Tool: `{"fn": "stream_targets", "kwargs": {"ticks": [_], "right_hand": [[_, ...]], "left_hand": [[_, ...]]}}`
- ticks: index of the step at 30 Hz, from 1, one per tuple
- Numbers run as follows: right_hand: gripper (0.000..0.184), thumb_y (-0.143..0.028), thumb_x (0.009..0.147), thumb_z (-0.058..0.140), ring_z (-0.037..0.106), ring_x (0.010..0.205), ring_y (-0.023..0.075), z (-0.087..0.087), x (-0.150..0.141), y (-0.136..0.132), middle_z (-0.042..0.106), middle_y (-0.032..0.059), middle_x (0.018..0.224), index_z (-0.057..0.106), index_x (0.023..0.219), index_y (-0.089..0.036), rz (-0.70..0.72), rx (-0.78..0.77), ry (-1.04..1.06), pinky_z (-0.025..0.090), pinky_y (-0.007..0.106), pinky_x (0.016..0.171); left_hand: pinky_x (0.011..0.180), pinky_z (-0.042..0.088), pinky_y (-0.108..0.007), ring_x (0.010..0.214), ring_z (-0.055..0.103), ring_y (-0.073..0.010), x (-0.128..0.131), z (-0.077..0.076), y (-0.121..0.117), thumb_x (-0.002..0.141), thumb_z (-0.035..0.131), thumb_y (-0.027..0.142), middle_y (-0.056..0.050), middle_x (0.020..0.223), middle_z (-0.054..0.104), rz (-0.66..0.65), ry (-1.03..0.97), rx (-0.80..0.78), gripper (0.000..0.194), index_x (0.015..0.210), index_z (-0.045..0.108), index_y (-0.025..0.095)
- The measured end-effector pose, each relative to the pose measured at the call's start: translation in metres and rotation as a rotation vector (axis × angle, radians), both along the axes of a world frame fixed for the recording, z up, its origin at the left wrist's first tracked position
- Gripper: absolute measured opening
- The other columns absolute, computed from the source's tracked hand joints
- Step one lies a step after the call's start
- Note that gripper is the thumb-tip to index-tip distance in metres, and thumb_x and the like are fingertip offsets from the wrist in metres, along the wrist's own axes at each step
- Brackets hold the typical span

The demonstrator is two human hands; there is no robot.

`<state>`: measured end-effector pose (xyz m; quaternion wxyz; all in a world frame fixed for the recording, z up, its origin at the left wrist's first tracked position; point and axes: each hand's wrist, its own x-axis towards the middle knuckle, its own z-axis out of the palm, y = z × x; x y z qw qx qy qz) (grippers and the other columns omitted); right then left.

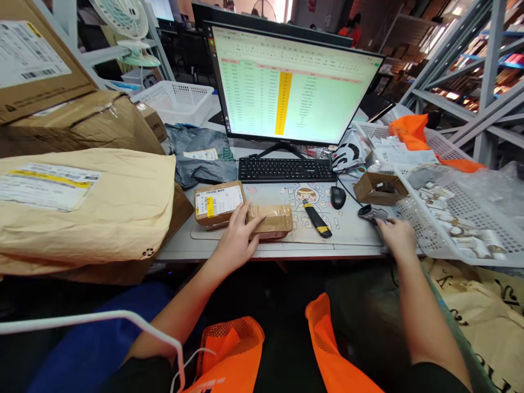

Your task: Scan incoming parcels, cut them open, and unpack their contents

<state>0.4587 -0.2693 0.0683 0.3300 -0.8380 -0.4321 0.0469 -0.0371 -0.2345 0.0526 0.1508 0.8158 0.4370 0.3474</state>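
My left hand (238, 234) rests with fingers spread on a small cardboard parcel (241, 210) that bears a white and yellow label, near the desk's front edge. My right hand (396, 236) is curled round the handle of a dark barcode scanner (370, 213) lying at the desk's right edge, beside a white basket (413, 210). A black and yellow box cutter (317, 219) lies on the printed desk mat (352, 226) between the two hands.
A monitor (290, 87) with a spreadsheet stands behind a black keyboard (286, 169) and mouse (338, 196). Large padded mailers (85, 207) and cardboard boxes pile up on the left. The right basket holds small packets; an open small box (379, 188) sits beside it.
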Motion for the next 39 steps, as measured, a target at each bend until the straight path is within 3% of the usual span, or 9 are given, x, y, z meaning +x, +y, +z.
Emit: {"fn": "stream_targets", "kwargs": {"ticks": [3,6,9,13,19,23,30,34,39], "right_hand": [[0.032,-0.035,0.094,0.061,0.063,0.126,0.0404,-0.006,-0.047,0.038,0.070,0.0296,0.121,0.076,0.103,-0.008,0.189,0.050,-0.183,0.049,0.055,0.107],[0.029,-0.032,0.090,0.066,0.068,0.115,0.0283,-0.020,-0.102,0.107,0.076,0.0156,0.117,0.078,0.110,-0.015,0.428,0.003,-0.174,0.051,0.041,0.108],[0.046,-0.029,0.093,0.058,0.054,0.136,0.0327,-0.033,-0.137,0.170,0.065,0.0218,0.143,0.068,0.133,-0.009,0.519,-0.036,-0.277,0.043,0.045,0.115],[0.056,-0.035,0.099,0.051,0.046,0.139,0.0370,-0.036,-0.145,0.211,0.060,0.0250,0.148,0.056,0.147,-0.007,0.449,-0.159,-0.380,0.036,0.053,0.114],[0.051,-0.040,0.102,0.048,0.048,0.133,0.0392,-0.030,-0.144,0.229,0.062,0.0258,0.140,0.067,0.136,-0.007,0.406,-0.187,-0.453,0.033,0.054,0.111],[0.053,-0.042,0.104,0.048,0.044,0.142,0.0394,-0.018,-0.149,0.206,0.053,0.0258,0.152,0.064,0.142,-0.008,0.410,-0.181,-0.445,0.034,0.052,0.115],[0.063,-0.052,0.100,0.058,0.061,0.121,0.0386,-0.038,-0.160,0.068,0.068,0.0225,0.131,0.059,0.149,-0.013,0.578,-0.330,-0.406,0.048,0.051,0.104],[0.050,-0.028,0.100,0.052,0.063,0.113,0.0354,-0.056,-0.154,0.022,0.067,0.0240,0.123,0.062,0.143,-0.006,0.579,-0.138,-0.381,0.053,0.049,0.102],[0.047,-0.028,0.101,0.052,0.067,0.107,0.0288,-0.048,-0.146,-0.032,0.066,0.0154,0.118,0.062,0.145,-0.017,0.674,0.236,-0.241,0.059,0.044,0.098]], "left_hand": [[0.128,0.030,-0.069,0.158,0.034,-0.0428,0.027,0.010,-0.011,0.093,0.058,0.017,-0.017,0.162,0.049,0.057,0.175,0.105,0.051,0.143,0.067,0.019],[0.124,0.017,-0.082,0.153,0.040,-0.0460,0.069,0.014,-0.012,0.098,0.063,0.034,-0.023,0.161,0.049,0.090,0.324,0.111,0.057,0.152,0.059,0.016],[0.123,0.008,-0.085,0.147,0.048,-0.0452,0.095,0.006,-0.001,0.097,0.067,0.047,-0.024,0.156,0.055,0.182,0.285,0.127,0.057,0.145,0.063,0.015],[0.131,0.006,-0.073,0.135,0.063,-0.0367,0.078,-0.012,0.014,0.093,0.069,0.036,-0.015,0.139,0.071,0.121,0.124,0.228,0.036,0.125,0.072,0.020],[0.130,0.021,-0.065,0.142,0.059,-0.0341,0.035,-0.018,0.009,0.098,0.069,0.035,-0.015,0.135,0.073,-0.104,0.041,0.405,0.031,0.124,0.071,0.017],[0.125,0.030,-0.068,0.136,0.063,-0.0360,0.037,-0.024,0.002,0.099,0.072,0.040,-0.017,0.130,0.073,-0.029,0.035,0.485,0.034,0.123,0.073,0.017],[0.127,0.022,-0.072,0.142,0.058,-0.0386,0.042,-0.033,-0.005,0.103,0.064,0.033,-0.020,0.141,0.069,0.011,0.098,0.469,0.043,0.140,0.065,0.013],[0.127,0.025,-0.072,0.148,0.051,-0.0408,0.038,-0.031,0.000,0.102,0.058,0.032,-0.021,0.146,0.065,-0.043,0.114,0.453,0.047,0.143,0.064,0.011],[0.125,0.028,-0.073,0.151,0.047,-0.0420,0.033,-0.026,0.001,0.103,0.055,0.037,-0.023,0.153,0.058,-0.064,0.214,0.359,0.051,0.146,0.062,0.010]]}}
